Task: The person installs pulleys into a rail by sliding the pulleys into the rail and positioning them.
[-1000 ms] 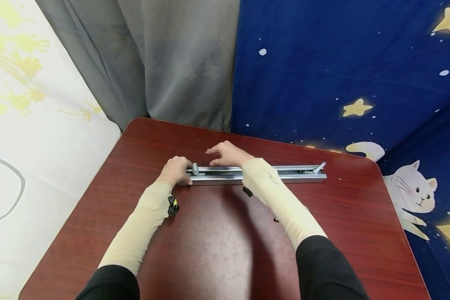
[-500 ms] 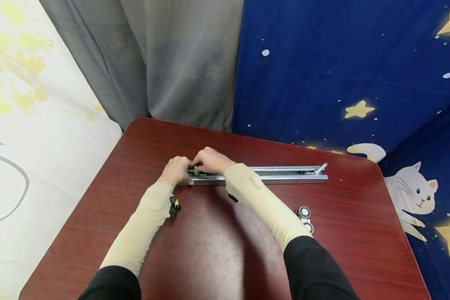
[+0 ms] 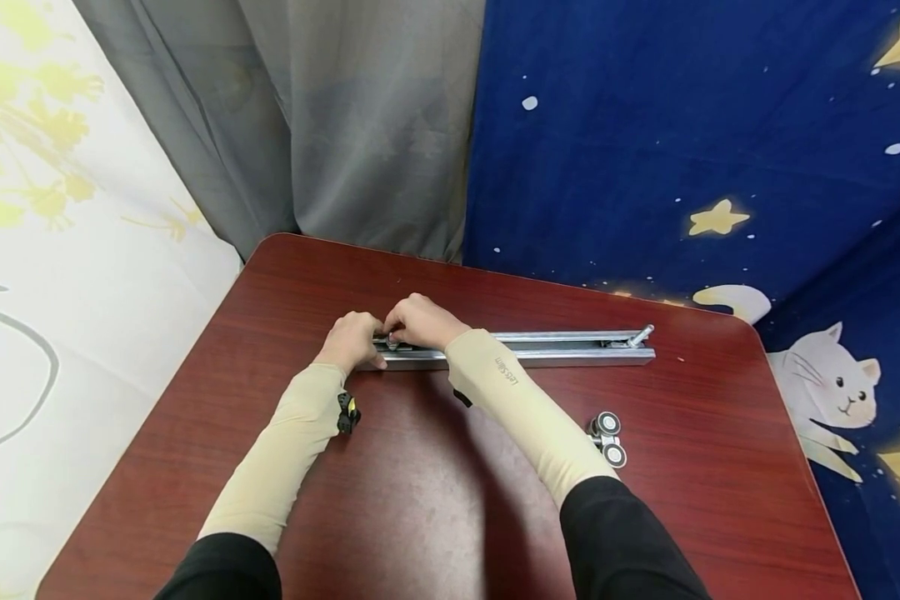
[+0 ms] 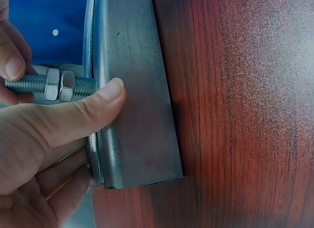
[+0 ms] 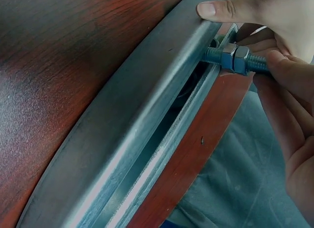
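A slotted metal rail [image 3: 555, 357] lies across the table, its slot facing up. My left hand [image 3: 351, 340] grips the rail's left end; in the left wrist view the thumb [image 4: 112, 90] presses the side wall and the other fingers reach round the far side. From the slot near that end sticks a threaded bolt [image 4: 29, 84] carrying two hex nuts [image 4: 59, 84]. My right hand [image 3: 423, 321] pinches the free end of this bolt [image 5: 257, 63] between thumb and finger, above the nuts. At the rail's right end a second bolt [image 3: 640, 336] leans out of the slot.
A roller trolley [image 3: 607, 439] with round wheels lies on the reddish-brown table [image 3: 720, 467], close to the right forearm. A grey curtain [image 3: 375, 125] and a blue star-patterned cloth [image 3: 607, 150] hang behind the table's back edge.
My right hand has moved left along the rail and taken hold of the left bolt's end. The roller trolley has come into view from behind the right forearm. My left hand stays put.
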### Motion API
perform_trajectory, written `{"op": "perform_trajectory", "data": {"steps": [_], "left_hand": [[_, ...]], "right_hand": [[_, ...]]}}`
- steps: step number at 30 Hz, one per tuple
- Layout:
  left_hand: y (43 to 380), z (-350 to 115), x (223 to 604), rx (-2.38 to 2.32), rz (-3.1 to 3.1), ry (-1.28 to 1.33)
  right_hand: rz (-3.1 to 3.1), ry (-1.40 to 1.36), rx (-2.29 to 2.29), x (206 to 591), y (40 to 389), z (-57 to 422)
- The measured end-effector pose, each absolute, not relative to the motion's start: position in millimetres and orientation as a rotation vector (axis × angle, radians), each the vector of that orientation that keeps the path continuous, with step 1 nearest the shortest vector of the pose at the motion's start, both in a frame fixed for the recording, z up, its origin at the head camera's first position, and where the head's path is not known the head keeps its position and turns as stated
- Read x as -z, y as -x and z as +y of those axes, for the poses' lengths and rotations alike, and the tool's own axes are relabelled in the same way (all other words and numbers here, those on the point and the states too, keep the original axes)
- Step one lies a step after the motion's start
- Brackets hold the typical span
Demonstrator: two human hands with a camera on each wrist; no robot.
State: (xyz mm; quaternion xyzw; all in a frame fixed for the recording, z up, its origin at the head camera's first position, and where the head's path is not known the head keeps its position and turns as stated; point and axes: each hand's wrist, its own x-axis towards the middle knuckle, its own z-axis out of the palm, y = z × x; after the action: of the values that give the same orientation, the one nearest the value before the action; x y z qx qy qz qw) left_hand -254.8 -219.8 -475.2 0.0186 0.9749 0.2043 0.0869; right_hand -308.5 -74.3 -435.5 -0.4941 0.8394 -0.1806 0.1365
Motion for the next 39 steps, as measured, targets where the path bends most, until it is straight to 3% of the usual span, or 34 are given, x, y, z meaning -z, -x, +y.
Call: {"op": "perform_trajectory", "data": {"steps": [26,39], "left_hand": [[256,-216,476,-0.636,2.883,-0.036],[254,-216,475,-0.655,2.883,-0.021]], "right_hand": [[2.416,1.530,0.442,432,314,-58],[2.432,1.486,0.462,433,324,-23]]}}
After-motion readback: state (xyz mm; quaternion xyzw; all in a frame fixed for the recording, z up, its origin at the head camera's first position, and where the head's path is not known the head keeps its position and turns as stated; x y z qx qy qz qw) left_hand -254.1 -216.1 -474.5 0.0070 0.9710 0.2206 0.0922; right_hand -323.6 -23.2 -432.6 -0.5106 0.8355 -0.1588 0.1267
